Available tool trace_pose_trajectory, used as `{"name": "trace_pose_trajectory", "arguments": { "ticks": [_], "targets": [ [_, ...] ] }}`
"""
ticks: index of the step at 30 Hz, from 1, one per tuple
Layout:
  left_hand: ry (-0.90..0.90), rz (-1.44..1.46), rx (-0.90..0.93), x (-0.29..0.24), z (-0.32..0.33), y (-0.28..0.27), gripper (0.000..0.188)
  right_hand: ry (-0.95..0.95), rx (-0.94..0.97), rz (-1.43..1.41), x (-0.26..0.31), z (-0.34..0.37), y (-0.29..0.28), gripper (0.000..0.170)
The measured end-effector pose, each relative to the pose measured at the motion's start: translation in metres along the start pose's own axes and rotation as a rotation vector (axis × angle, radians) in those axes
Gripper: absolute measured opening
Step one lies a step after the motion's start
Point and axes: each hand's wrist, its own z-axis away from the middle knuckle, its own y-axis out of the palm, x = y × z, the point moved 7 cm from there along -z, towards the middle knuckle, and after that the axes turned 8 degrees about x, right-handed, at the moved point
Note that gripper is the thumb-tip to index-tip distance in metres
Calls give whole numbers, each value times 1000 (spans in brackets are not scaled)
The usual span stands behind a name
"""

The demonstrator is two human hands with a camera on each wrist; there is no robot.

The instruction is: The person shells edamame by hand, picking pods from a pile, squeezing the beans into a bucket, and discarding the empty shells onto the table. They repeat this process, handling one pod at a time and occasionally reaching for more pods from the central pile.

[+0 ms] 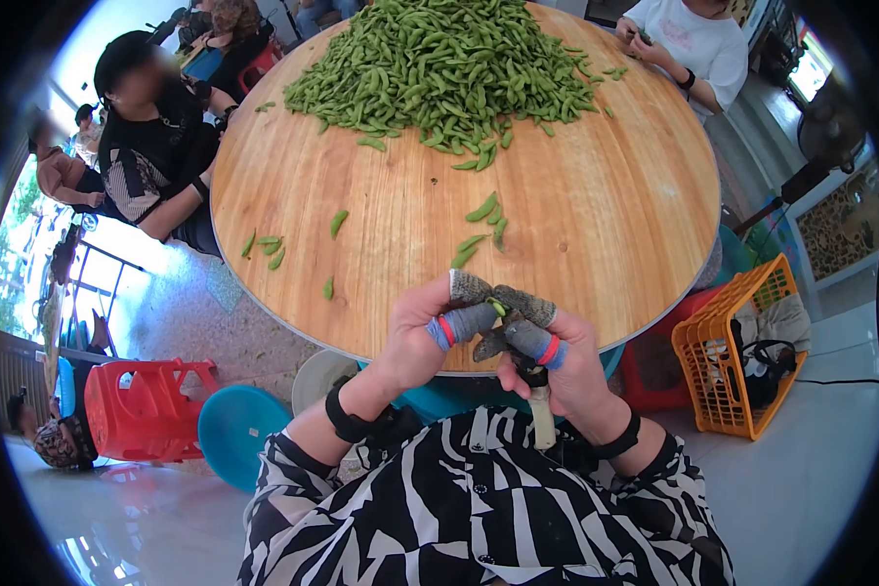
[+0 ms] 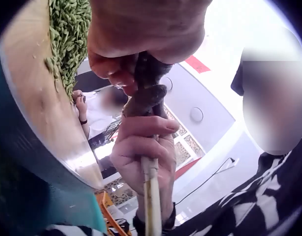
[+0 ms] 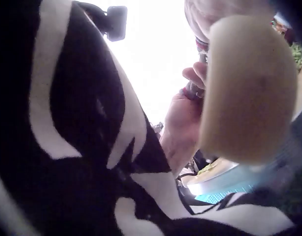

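Both hands meet over the table's near edge in the head view. My left hand [image 1: 430,327], its thumb and finger in grey coverings, pinches a small green pod [image 1: 499,307]. My right hand [image 1: 568,363] grips a tool with a pale handle [image 1: 542,420]; its covered fingertips touch the pod area too. The left wrist view has the right hand [image 2: 143,147] curled round the handle [image 2: 152,201], below the left hand [image 2: 146,29]. That handle's end [image 3: 249,93] looms large in the right wrist view, partly covering the hands. The tool's working end cannot be made out.
A large heap of green pods [image 1: 439,73] covers the far part of the round wooden table [image 1: 596,225], with several loose pods nearer. People sit around it. Left of me are a red stool [image 1: 142,415] and a teal basin [image 1: 242,435]; right, an orange crate [image 1: 718,410].
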Motion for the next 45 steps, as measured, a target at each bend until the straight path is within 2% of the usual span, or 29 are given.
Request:
{"name": "trace_pose_trajectory", "arguments": {
  "ticks": [2, 4, 5, 7, 12, 14, 15, 17, 22, 26, 27, 29, 31, 40, 45],
  "targets": [
    [-7, -40, 23, -3, -3, -5, 7, 25, 46, 8, -2, -1, -4, 30],
    [-143, -152, 121, -1, 0, -1, 9, 54, 58, 46, -4, 2, -11, 30],
    [-143, -153, 122, -1, 1, -1, 9, 70, 67, 89, -4, 3, -13, 30],
    [-303, -124, 154, 11, 3, 2, 10, 50, 44, 194, 0, 3, -15, 28],
    [-318, 8, 198, 19, 7, 13, 11, 22, -40, 457, 12, 3, -11, 22],
    [-318, 82, 219, 22, 9, 13, 12, -113, -38, 561, 15, 3, -9, 19],
    [-337, 49, 242, 23, 10, 13, 13, -114, -38, 560, 16, 3, -10, 19],
    [-355, 13, 266, 24, 12, 14, 14, 5, 14, 592, 11, 4, -14, 20],
    [-420, 92, 322, 34, 24, 21, 12, 103, 45, 570, 9, 15, -17, 20],
    [-434, 133, 290, 39, 27, 22, 11, 203, 55, 503, 9, 17, -19, 22],
    [-442, 202, 273, 43, 27, 23, 10, 203, 55, 503, 7, 17, -19, 22],
    [-450, 270, 257, 48, 27, 22, 10, 68, 88, 545, 11, 16, -13, 24],
    [-466, 337, 227, 53, 28, 21, 10, 47, 79, 565, 9, 16, -9, 26],
    [-425, 335, 107, 54, 25, 22, 12, 36, 60, 607, 13, 13, -4, 26],
    [-394, 172, 164, 45, 27, 27, 11, 48, 74, 549, 10, 12, -6, 27]
  ]
}}
